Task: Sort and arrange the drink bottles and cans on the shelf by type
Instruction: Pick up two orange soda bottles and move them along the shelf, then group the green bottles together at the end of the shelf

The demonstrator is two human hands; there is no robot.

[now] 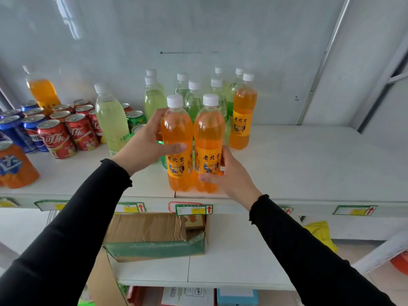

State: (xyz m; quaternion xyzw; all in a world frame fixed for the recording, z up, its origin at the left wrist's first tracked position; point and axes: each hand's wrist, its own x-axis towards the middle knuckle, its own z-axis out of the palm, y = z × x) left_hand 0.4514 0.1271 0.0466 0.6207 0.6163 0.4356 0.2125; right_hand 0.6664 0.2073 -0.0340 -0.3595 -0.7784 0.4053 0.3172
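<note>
On shelf (309, 173), hands grip 老北京 bottles (178, 142).

Between the hands (145, 142) (227, 175), two orange bottles (176, 138) (208, 140) are showing white caps and yellow labels; red cans (57, 138) are sitting left.

A shop: price labels (193, 210) line a white shelf (309, 173) of drinks

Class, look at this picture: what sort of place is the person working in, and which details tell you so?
Probably a small shop or a stockroom. The white shelf has price tags along its front edge, drink cans and bottles stand grouped on it, and an opened cardboard box sits on the shelf below.
</note>
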